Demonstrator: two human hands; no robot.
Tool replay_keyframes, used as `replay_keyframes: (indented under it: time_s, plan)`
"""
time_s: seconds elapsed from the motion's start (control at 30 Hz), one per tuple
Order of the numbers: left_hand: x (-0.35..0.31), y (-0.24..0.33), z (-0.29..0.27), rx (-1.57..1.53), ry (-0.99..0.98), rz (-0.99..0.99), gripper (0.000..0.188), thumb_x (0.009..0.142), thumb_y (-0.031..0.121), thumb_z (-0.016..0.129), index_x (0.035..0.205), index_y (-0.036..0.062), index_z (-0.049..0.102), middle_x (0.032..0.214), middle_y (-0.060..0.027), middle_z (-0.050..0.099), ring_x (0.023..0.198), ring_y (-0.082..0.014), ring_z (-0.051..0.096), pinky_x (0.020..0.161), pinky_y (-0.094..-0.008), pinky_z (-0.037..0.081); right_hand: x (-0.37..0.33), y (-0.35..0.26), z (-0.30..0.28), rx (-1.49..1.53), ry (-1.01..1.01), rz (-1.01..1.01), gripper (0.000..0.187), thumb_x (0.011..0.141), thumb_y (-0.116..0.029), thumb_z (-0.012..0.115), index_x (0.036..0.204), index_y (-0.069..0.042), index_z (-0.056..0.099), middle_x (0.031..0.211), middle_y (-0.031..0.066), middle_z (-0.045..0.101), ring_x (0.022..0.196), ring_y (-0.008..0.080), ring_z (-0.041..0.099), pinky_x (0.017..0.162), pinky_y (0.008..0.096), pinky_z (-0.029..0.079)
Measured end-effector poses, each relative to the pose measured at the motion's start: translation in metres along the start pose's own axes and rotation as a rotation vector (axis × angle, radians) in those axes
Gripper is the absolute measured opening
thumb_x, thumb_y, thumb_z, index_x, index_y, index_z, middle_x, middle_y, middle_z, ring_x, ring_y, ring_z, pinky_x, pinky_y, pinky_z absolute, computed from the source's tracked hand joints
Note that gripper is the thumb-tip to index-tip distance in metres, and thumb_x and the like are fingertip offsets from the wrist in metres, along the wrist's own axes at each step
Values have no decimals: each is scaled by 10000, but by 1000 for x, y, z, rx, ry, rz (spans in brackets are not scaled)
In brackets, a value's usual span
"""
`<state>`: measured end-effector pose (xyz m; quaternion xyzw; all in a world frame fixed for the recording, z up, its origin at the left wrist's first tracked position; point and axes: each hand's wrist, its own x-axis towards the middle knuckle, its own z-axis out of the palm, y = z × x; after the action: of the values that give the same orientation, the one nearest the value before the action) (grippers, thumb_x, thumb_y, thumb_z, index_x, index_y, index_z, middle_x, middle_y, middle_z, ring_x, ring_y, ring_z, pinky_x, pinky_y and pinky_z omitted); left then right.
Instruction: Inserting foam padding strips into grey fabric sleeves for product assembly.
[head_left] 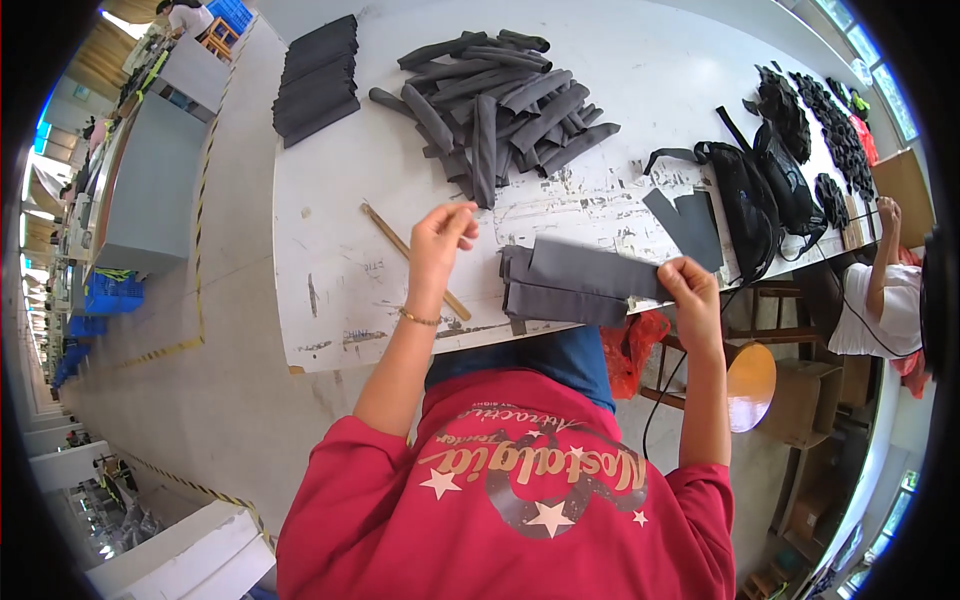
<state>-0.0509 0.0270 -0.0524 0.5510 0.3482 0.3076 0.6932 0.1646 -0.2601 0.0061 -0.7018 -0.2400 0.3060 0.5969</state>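
My right hand (pixel 692 290) pinches the right end of a dark grey fabric strip (pixel 590 266) between thumb and fingers. The strip lies over a stack of similar dark fabric pieces (pixel 550 302) at the table's near edge. My left hand (pixel 446 236) is above the table with its fingers loosely bent and apart, and nothing shows in them. Its fingertips are close to the near end of a rolled dark strip (pixel 484 150), which sticks out of a heap of rolled and folded strips (pixel 530 95). Whether they touch it I cannot tell.
On the white table (pixel 330 220) lie a wooden stick (pixel 415 262), a neat dark stack (pixel 317 80), flat dark pieces (pixel 690 225) and black bags (pixel 745 200). A red plastic bag (pixel 633 350) hangs by the near edge. At the right, another person's arm (pixel 885 250) shows.
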Motion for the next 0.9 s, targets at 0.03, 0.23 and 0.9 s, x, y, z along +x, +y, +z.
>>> replay_keyframes:
  time_s: [0.03,0.23,0.9]
  plan:
    - [-8,-6,0,109,-52,-7,211,948,197,610,1031,22,694,814,-33,672,734,-95,634,614,-236,501,-8,8,4,41,-21,47,159,917,-140,661,824,-11,649,765,-64,584,723,19,488,660,189,387]
    - [-37,-13,3,286,-119,-91,199,944,188,624,1034,28,701,831,-12,665,746,-76,616,607,-208,460,-31,38,38,-132,-69,129,178,916,-154,667,845,8,653,754,-55,590,728,29,486,666,208,402]
    - [-53,-21,33,675,-8,121,165,767,185,764,838,61,680,812,-57,645,696,-188,628,646,-308,508,25,16,108,-904,4,-693,206,777,-101,730,960,-48,653,957,112,601,880,331,547,783,425,443]
